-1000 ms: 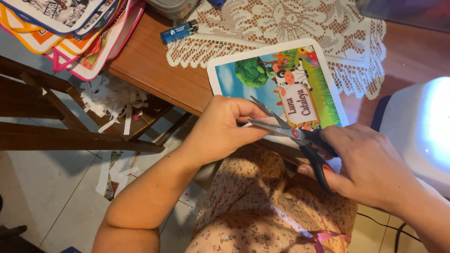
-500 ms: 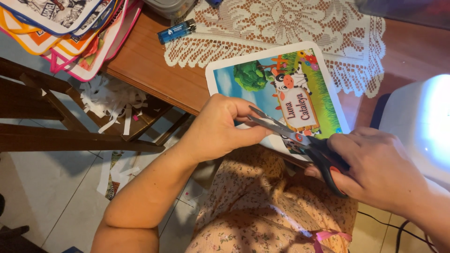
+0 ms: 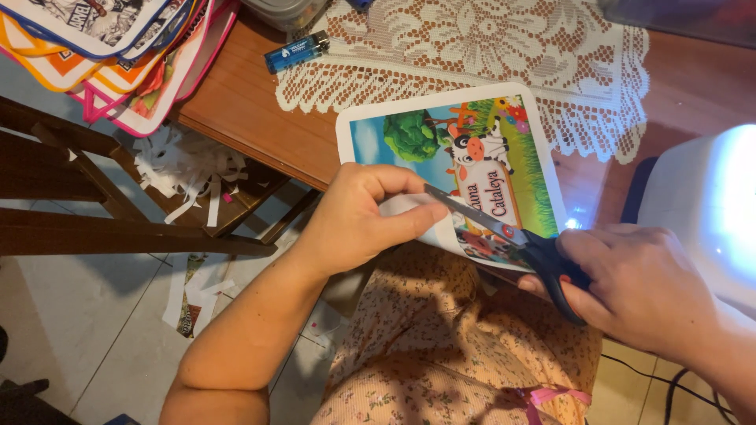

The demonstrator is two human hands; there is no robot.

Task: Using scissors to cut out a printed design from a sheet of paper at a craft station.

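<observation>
My left hand (image 3: 364,214) pinches the near edge of a printed sheet (image 3: 417,134) with rounded white border, showing a cartoon cow, a tree and a sign on grass. The sheet overhangs the table edge above my lap. My right hand (image 3: 642,287) grips dark-handled scissors (image 3: 504,232), whose blades lie across the sheet's lower part and point toward my left thumb. The blades look nearly closed. My floral dress fills the bottom of the view.
A white lace doily (image 3: 480,51) covers the wooden table (image 3: 236,110). A blue lighter (image 3: 296,52) lies near its far left corner. Colourful printed sheets (image 3: 102,55) are stacked at top left. Paper scraps (image 3: 185,169) litter a wooden chair and floor. A white glowing device (image 3: 709,212) sits right.
The sheet has slid a little away from me and leftward with my left hand. The scissors' blades have advanced along the lower edge toward my left thumb.
</observation>
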